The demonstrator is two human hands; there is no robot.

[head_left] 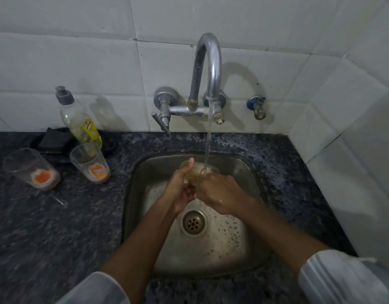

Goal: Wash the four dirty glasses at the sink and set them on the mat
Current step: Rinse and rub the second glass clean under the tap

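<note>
Over the steel sink (pixel 250 249) I hold a clear glass (pixel 200 172) tilted under the running water from the tap (pixel 209 69). My left hand (pixel 181 189) grips the glass from the left, thumb up along its side. My right hand (pixel 217 194) is wrapped on its lower right part. Two dirty glasses with orange residue stand on the counter to the left: one (pixel 91 162) near the sink, another (pixel 32 170) farther left. No mat is in view.
A dish soap bottle (pixel 79 119) leans against the tiled wall behind the glasses, next to a dark sponge or cloth (pixel 54 140). A small blue-capped tap (pixel 258 107) sticks out at the right. The dark granite counter (pixel 46 233) surrounds the sink; a tiled wall closes the right side.
</note>
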